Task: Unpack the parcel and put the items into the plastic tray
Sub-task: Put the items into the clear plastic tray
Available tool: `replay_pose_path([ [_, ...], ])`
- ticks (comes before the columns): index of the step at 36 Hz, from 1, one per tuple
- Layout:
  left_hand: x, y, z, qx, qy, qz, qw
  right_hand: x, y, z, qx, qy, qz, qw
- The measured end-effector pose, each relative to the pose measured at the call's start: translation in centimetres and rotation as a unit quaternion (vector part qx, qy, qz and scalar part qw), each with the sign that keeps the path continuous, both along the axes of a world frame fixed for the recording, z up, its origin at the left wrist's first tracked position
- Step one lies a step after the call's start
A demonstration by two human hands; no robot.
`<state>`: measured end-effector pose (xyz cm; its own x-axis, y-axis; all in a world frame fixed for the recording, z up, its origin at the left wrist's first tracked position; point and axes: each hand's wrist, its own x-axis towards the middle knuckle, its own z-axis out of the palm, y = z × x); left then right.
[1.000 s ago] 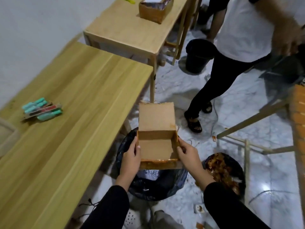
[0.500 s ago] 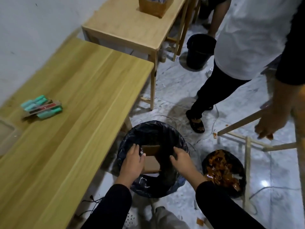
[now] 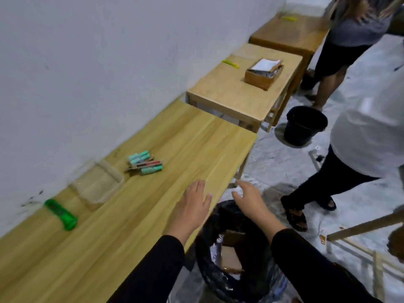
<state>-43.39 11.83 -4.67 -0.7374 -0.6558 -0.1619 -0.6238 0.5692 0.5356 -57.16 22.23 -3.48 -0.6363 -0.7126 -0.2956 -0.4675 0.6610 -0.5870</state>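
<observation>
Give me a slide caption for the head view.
Unpacking: left hand over table, right hand over bin; box in bin, items beside tray.

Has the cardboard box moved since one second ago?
Yes. The cardboard box went down: it was held above the bin, and now lies inside it.

the person wears a black long-sleeved top, whose left sleeve (image 3: 153, 270) and right sleeve (image 3: 306, 265) cover the forearms and end at the wrists in plain cuffs. the fabric looks smooth and matte with faint soft creases, and blur hides any finer weave or stitching. the left hand (image 3: 192, 206) and the right hand (image 3: 251, 200) are bare beyond the cuffs.
</observation>
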Motion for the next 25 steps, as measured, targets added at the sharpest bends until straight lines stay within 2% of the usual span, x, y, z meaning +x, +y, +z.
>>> replay_pose_path([
  [5, 5.3, -6.7, 1.8, -0.031, 0.038, 0.201, 0.978, 2.0, -7.5, 1.7, -0.011, 0.012, 0.096, 0.995],
  [8, 9.2, -10.5, 1.1, -0.039, 0.059, 0.340, 0.938, 3.6, -11.7, 1.8, -0.012, 0.018, 0.173, 0.985],
  [12, 13.8, -14.0, -0.1, -0.025, 0.081, 0.470, 0.879, 5.8, -16.7, 0.7, 0.000, 0.035, 0.257, 0.966],
  [18, 17.3, -18.3, -3.8, 0.012, 0.121, 0.544, 0.830, 6.8, -23.3, -1.6, -0.002, 0.080, 0.362, 0.929],
  [25, 17.9, -21.2, -6.8, 0.021, 0.133, 0.547, 0.826, 5.7, -29.1, -3.8, 0.039, 0.140, 0.479, 0.866],
])
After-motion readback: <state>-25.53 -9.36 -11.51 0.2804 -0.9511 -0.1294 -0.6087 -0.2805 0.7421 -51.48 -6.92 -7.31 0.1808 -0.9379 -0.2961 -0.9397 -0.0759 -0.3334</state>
